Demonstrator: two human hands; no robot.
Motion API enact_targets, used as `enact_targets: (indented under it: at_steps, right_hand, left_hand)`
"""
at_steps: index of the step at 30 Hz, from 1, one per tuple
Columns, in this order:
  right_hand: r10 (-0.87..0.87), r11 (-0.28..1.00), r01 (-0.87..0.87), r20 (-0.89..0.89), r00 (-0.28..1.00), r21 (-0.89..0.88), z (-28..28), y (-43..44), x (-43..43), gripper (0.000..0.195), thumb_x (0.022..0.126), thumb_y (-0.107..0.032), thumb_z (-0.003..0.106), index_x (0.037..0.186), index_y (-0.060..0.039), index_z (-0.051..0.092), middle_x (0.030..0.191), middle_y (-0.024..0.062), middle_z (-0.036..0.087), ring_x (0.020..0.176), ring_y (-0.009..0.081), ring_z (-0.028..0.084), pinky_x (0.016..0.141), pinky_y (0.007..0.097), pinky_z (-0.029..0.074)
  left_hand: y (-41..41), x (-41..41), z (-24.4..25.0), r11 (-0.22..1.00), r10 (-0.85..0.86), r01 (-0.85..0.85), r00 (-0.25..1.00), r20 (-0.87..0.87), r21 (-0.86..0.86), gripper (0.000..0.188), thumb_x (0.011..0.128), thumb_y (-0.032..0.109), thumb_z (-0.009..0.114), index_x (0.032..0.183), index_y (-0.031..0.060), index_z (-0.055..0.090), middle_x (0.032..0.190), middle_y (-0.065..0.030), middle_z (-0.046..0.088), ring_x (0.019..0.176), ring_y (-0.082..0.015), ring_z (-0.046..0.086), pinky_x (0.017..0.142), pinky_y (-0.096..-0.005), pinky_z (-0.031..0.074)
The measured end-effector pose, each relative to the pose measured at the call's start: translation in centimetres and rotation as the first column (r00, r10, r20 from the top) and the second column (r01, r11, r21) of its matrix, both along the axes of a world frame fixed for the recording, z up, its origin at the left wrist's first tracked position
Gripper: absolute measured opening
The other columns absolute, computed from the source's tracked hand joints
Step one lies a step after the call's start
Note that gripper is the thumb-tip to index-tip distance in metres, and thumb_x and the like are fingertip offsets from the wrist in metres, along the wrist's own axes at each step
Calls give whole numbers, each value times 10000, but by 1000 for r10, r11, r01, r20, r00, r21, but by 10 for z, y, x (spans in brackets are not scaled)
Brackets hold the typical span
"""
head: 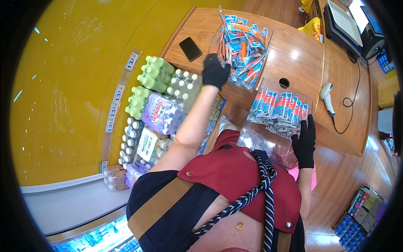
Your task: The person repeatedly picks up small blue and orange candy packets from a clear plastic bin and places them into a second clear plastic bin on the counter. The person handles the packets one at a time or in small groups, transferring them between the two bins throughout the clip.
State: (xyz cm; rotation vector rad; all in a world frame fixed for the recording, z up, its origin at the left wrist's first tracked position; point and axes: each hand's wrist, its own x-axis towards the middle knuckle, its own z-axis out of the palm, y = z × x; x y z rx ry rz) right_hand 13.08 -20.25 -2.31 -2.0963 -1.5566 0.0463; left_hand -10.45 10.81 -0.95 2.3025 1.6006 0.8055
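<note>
My left hand (216,71), in a black fingerless glove, reaches the near left side of a clear plastic bin (267,60). Loose blue and orange snack packets (244,47) fill that bin in a jumble; whether my fingers pinch one is hidden. Closer to my body, a second clear plastic bin (261,135) holds similar packets (280,104) standing in neat overlapping rows. My right hand (304,141), gloved the same way, rests at this bin's right side, its fingertips by the end packets. The near part of this bin shows bare plastic.
A smartphone (190,49) lies on the wooden counter (296,37). To the right are a cable hole (284,83), a corded barcode scanner (327,96) and a weighing scale (344,25). Shrink-wrapped bottle packs (162,113) stand at the left, beside the yellow panel (72,88).
</note>
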Motion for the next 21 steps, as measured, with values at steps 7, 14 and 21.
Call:
enact_targets:
  at_steps: [7, 14, 21]
  right_hand:
    - [-47, 998, 50, -85, 995, 30, -2, 7, -4, 493, 829, -85, 585, 1296, -8, 446, 1265, 252, 463, 1196, 391, 443, 994, 428, 373]
    - [-96, 995, 97, -109, 989, 10, -3, 5, -5, 518, 808, -60, 593, 1305, -26, 451, 1246, 240, 479, 1163, 388, 469, 974, 423, 392]
    - [-103, 994, 108, -149, 983, 26, -5, 7, -6, 490, 797, -46, 598, 1270, -19, 474, 1220, 234, 489, 1133, 383, 486, 955, 423, 408]
  left_hand:
    - [52, 18, 0, 969, -30, -58, 938, -346, -240, 788, 736, 617, 563, 1172, -36, 491, 1027, -270, 611, 1003, -346, 606, 867, -404, 472]
    - [67, 67, -11, 855, -110, -174, 860, -499, -488, 659, 701, 620, 594, 1045, 62, 669, 1083, -142, 650, 992, -290, 627, 842, -370, 496]
    - [124, 52, -60, 513, -175, -144, 948, -267, -846, 435, 711, 431, 735, 921, 57, 669, 796, -106, 655, 586, -204, 595, 578, -357, 509]
